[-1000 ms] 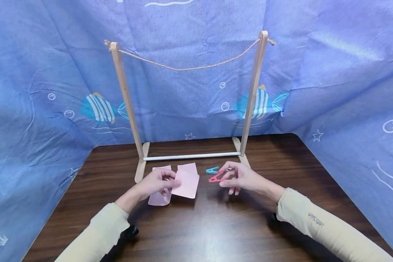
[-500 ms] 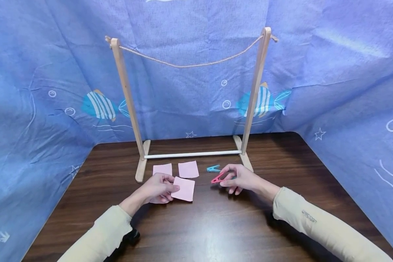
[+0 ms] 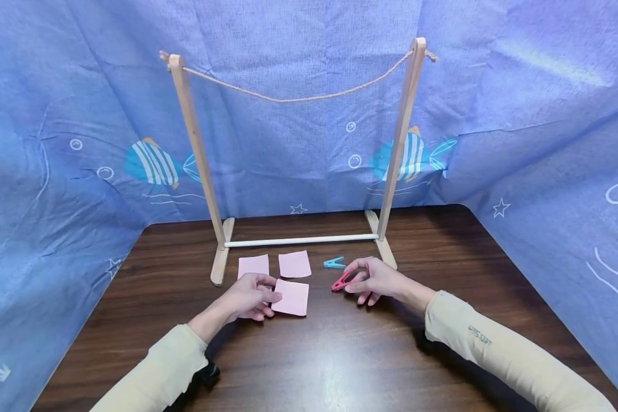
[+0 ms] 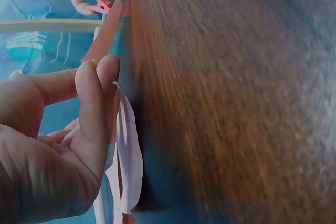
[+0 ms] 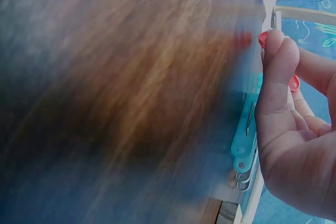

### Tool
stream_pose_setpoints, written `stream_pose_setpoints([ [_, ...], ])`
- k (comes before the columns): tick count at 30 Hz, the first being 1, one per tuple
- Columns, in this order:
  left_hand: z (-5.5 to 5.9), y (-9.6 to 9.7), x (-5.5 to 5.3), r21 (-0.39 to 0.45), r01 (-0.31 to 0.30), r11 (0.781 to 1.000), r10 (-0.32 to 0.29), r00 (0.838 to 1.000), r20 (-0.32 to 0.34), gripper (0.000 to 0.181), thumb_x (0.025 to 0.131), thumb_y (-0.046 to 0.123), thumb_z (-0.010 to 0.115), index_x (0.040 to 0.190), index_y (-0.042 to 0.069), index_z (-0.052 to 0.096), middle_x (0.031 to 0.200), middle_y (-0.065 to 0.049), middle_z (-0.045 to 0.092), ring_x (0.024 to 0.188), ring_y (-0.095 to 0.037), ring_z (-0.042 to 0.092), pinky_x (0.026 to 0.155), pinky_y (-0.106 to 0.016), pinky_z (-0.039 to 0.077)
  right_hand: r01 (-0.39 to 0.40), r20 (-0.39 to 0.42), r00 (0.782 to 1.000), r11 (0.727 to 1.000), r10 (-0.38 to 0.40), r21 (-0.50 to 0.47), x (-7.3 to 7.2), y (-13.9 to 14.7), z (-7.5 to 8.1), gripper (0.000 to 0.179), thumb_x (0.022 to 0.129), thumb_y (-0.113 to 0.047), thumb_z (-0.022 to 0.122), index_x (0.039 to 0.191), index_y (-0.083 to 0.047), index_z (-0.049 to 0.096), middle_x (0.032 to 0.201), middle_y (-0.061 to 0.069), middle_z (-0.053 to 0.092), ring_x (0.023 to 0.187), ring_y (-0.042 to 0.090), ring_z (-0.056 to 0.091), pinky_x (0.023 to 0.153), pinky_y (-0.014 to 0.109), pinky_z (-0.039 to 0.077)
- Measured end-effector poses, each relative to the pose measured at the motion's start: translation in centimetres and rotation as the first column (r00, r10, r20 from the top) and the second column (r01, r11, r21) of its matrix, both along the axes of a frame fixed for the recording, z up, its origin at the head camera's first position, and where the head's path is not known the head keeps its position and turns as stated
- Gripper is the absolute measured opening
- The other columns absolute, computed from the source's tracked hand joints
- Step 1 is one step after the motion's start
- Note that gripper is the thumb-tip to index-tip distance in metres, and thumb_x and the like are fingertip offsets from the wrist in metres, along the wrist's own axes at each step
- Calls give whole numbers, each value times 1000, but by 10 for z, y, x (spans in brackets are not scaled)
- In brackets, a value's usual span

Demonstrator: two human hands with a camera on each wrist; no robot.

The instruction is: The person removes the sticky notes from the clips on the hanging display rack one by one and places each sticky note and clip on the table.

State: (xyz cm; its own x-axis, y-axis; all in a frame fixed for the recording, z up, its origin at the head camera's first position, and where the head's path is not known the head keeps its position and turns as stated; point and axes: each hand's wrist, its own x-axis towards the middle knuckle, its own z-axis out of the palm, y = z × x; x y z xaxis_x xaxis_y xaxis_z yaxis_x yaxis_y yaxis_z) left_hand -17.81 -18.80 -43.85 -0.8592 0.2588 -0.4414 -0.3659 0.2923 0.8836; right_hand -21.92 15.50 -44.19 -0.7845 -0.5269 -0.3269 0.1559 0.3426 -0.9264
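My left hand (image 3: 249,297) pinches a thin pink square (image 3: 291,297) between thumb and fingers, low over the table or touching it. A second pink square (image 3: 294,264) lies behind the held one. Another pink square (image 3: 253,265) lies to the left, partly covered by my left hand. In my right hand (image 3: 376,280) a red-pink clothespin (image 3: 341,281) is pinched, tilted, its nose pointing left toward the held square. A light-blue clothespin (image 3: 333,262) lies just behind it. The right wrist view shows a teal clothespin (image 5: 244,135) beside the right hand (image 5: 294,124).
A wooden stand (image 3: 193,131) rises at the back, with a sagging rope (image 3: 288,100) between its two posts. A white rod (image 3: 301,241) joins its feet. The dark wooden table (image 3: 309,355) reaches to a blue fish-print curtain (image 3: 288,160) on several sides.
My left hand has lowered the held square toward the front, so the square behind it now shows whole. The right hand shifts slightly, and its clothespin tilts more.
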Motion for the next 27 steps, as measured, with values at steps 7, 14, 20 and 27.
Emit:
stream_pose_setpoints([
  [7, -1, 3, -1, -11, -48, 999, 47, 998, -33, 39, 97, 10, 69, 131, -2, 57, 85, -11, 69, 60, -19, 68, 45, -23, 50, -17, -15, 1000, 1000, 17, 3, -1, 1, -2, 45, 94, -9, 74, 131, 4, 53, 97, 16, 74, 59, 18, 70, 45, 26, 53],
  [14, 2, 5, 0, -1, -89, 996, 89, 996, -22, 37, 99, 9, 66, 132, -2, 55, 89, -13, 70, 60, -18, 68, 45, -23, 50, -36, -51, 998, 999, 37, 22, 1, -1, -3, 41, 93, -9, 75, 128, 4, 56, 98, 15, 74, 61, 20, 71, 45, 28, 55],
  [20, 5, 5, 3, -36, 7, 999, -7, 1000, -8, 43, 98, 10, 67, 136, -4, 51, 91, -14, 71, 59, -18, 67, 46, -24, 52, -29, -55, 998, 999, 31, 30, 1, -3, -2, 34, 93, -8, 75, 121, 4, 59, 97, 14, 74, 61, 21, 71, 46, 29, 56],
  [27, 9, 3, 2, -73, 37, 997, -38, 999, -10, 43, 99, 13, 67, 136, -4, 52, 90, -13, 70, 58, -17, 66, 47, -24, 52, -30, -47, 998, 999, 32, 42, 1, -2, -2, 28, 92, -6, 76, 115, 3, 64, 94, 14, 74, 59, 19, 69, 46, 30, 56],
])
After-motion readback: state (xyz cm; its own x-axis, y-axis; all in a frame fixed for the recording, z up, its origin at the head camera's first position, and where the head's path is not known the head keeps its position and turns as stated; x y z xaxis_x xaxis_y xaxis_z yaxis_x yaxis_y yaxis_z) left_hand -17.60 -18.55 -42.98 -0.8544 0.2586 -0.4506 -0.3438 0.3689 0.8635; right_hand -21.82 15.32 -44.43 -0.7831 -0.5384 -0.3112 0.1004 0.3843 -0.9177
